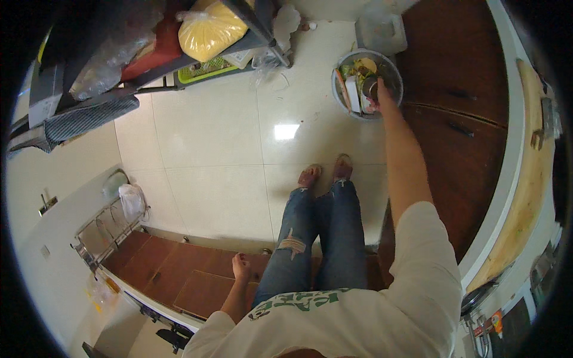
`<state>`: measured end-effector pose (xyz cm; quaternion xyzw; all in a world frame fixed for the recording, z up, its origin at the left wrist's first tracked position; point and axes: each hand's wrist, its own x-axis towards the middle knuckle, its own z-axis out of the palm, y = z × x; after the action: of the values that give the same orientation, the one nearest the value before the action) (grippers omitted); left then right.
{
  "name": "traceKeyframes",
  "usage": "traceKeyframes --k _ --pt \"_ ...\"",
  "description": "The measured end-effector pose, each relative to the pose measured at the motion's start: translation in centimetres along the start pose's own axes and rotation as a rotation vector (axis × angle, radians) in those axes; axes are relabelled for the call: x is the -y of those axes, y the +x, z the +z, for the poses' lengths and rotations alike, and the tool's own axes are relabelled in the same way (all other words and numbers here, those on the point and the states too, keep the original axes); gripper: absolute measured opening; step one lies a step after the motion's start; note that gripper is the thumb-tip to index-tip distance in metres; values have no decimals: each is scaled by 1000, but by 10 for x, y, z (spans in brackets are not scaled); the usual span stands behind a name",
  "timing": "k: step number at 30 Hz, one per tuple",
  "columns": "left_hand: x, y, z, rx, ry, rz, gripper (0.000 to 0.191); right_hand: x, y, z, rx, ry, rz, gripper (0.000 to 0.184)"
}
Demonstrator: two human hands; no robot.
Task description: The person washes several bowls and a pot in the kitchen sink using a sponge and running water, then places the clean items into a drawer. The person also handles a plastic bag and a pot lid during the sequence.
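Observation:
My right hand (382, 97) reaches down over a round waste bin (336, 91) on the tiled floor. Its fingers are closed around a dark round cup-like container (370, 87), whose mouth is partly visible above the bin's contents. Beneath it in the bin lie green and yellow food scraps (358, 69), a white box-like piece (352, 94) and a long orange strip (343, 91). My left hand (241, 267) hangs beside my left thigh, in front of the brown lower cabinets (197, 264). Its fingers are loosely curled, and nothing shows in them.
A translucent plastic tub (382, 36) stands behind the bin. Brown cabinet doors (452, 76) rise close on the right, below a counter with a wooden board (515, 197). A dark shelf rack (264, 38) at upper left bears a bag of yellow grain-like food (212, 31).

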<state>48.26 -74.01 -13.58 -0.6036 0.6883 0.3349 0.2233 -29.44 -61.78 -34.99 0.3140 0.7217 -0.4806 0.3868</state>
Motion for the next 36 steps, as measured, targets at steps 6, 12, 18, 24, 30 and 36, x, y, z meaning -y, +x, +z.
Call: traceKeyframes --k 6,12,18,24,30,36 --pt "-39 -24 1 74 67 -40 32 26 -34 -2 -99 2 -586 66" --pt "-19 -6 6 63 96 27 29 17 -44 -3 -361 -121 -665 60" --pt "-20 -4 -14 122 82 103 30 -34 -104 -17 512 502 -203 66" --pt "-51 27 -45 239 -142 -78 34 13 -331 -77 1084 999 -206 66" --pt "-186 68 -92 367 -137 138 39 19 -458 -187 1155 990 -544 62" --pt "-281 93 -74 489 -107 222 41 -54 -530 -314 979 1150 -739 60"
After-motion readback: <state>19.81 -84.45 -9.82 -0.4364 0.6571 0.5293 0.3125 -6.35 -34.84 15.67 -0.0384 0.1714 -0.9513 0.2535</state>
